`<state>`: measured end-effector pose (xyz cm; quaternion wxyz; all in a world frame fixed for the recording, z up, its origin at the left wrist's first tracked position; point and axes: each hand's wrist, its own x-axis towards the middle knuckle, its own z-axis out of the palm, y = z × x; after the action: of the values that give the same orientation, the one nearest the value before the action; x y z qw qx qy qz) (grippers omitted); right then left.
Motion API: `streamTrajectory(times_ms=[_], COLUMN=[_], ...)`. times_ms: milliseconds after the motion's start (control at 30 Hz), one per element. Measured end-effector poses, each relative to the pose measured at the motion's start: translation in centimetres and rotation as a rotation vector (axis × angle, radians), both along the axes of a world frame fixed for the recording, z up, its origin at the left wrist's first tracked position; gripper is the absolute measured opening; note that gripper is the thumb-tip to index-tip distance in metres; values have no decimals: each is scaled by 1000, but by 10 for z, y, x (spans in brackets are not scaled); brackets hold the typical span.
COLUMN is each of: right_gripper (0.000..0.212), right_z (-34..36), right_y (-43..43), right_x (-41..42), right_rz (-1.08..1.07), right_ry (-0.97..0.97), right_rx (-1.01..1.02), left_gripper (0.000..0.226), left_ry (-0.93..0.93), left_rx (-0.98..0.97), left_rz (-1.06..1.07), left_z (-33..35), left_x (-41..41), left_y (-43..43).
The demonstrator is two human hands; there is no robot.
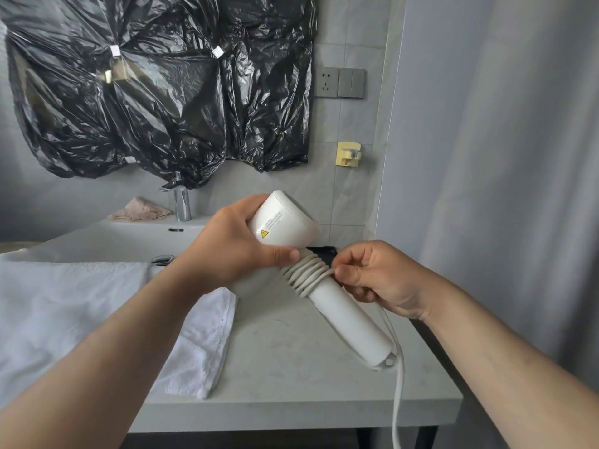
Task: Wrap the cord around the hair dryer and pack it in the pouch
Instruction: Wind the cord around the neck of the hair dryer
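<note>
- The white plastic hair dryer (288,225) is held just above the pale grey stone surface (291,367). Its white rubbery cord (306,273) is coiled on the upper handle, and the slack hangs past the edge.
- It looks light and smooth, and the cord springy. The left hand (233,244) grips the neck; the right hand (379,277) pinches the cord at the coil.
- Beyond lie a white towel (81,306), a basin (129,238) and black plastic sheeting (146,92).

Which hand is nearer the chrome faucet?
Left. The left hand, gripping the hair dryer by its head, is right of the faucet; the right hand, pinching the cord at the handle, is farther right.
</note>
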<state>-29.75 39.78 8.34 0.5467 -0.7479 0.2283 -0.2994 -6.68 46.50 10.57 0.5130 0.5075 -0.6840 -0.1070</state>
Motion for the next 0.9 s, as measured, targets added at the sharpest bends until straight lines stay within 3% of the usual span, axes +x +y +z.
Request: streamTrajectory(times_ms=[167, 267, 467, 567, 633, 767, 900], right_gripper=[30, 39, 27, 24, 7, 8, 21], right_z=[-3, -7, -12, -21, -28, -35, -36], right_y=[-5, -10, 0, 2, 4, 19, 36], right_x=[-2, -1, 8, 21, 30, 45, 52], right_rz=[152, 143, 114, 189, 184, -69, -299], right_ry=[67, 19, -248, -487, -653, -733, -571], right_rx=[39, 62, 293, 559, 680, 604, 295], left_gripper=[70, 70, 56, 47, 45, 48, 46], left_ry=[-49, 27, 282, 379, 445, 526, 518], left_rx=[45, 44, 81, 69, 49, -5, -105], left_rz=[-52, -110, -205, -197, -126, 33, 198], left_z=[0, 1, 1, -1, -3, -4, -5], left_x=[1, 1, -1, -8, -13, -20, -24], left_y=[2, 3, 2, 2, 1, 2, 2])
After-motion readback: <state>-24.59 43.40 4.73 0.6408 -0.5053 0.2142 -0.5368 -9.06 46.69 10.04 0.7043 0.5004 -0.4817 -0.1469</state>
